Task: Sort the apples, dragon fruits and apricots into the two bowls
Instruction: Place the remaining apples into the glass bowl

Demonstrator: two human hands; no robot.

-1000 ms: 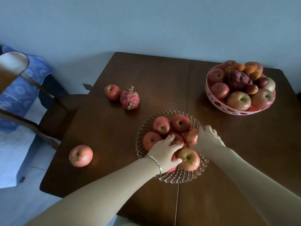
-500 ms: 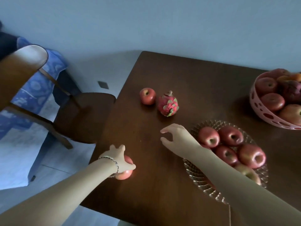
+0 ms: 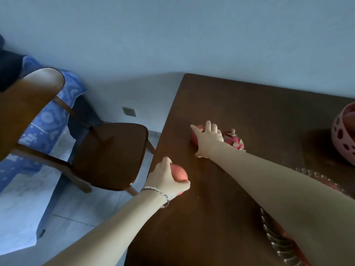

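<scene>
My left hand [image 3: 165,179] grips a light red apple [image 3: 178,174] at the table's left edge. My right hand [image 3: 208,136] lies over a second red apple [image 3: 195,138] farther back, fingers curled around it, and most of that apple is hidden. A pink and green dragon fruit [image 3: 235,142] sits just right of that hand. The glass bowl [image 3: 276,242] with apples is mostly hidden under my right forearm at the lower right. Only the left wall of the pink perforated bowl [image 3: 343,139] shows at the right edge.
The dark wooden table [image 3: 221,217] ends at its left edge just beside my left hand. A wooden chair [image 3: 109,154] stands left of the table over the tiled floor. A blue patterned cloth [image 3: 48,120] hangs behind it.
My right hand has reached from beside the glass bowl to the far apple and closed over it. The left hand keeps its apple. The view has swung left, pushing both bowls to the right edge.
</scene>
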